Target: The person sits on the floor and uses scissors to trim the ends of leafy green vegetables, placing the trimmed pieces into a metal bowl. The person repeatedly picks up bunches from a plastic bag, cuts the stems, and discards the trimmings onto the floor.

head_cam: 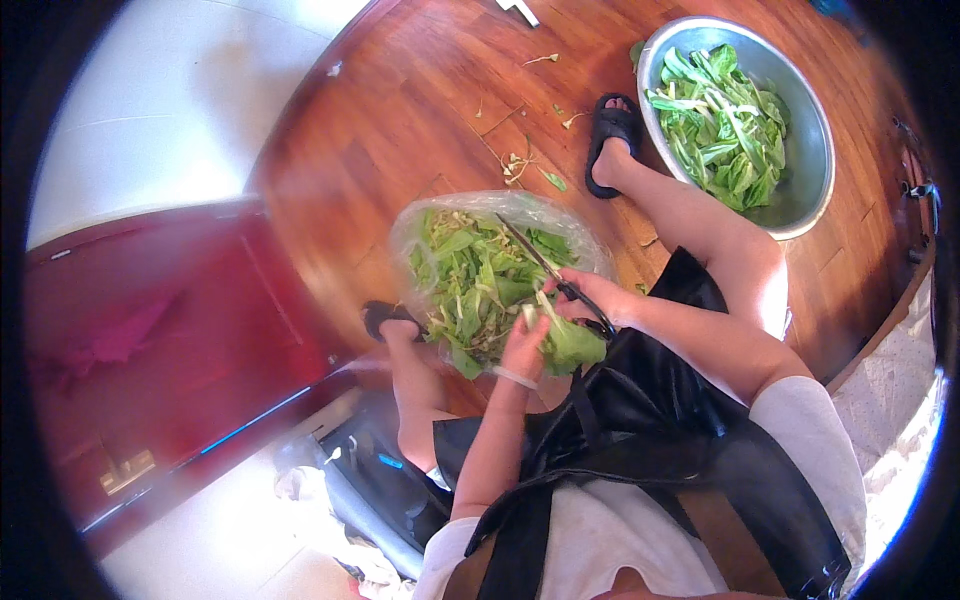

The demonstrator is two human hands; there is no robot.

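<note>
My left hand point(527, 341) grips a leafy green point(571, 343) by its pale stem end, and the broad leaf hangs to the right over my lap. In my right hand point(592, 296) is a pair of black-handled scissors point(534, 253). Their long dark blades point up and left, over the greens. Below both hands sits a clear plastic bag point(589, 225) on the floor between my feet. Loose leafy greens point(472, 277), some with yellowish stems, fill its open mouth. Part of the right hand's grip on the scissor handles is hidden.
A metal basin point(806, 165) with leafy greens point(724, 127) stands beyond my right leg. Stem and leaf scraps point(517, 166) lie on the wooden floor point(375, 157). To the left is a red cabinet or door panel point(187, 315). A black apron point(645, 390) covers my lap.
</note>
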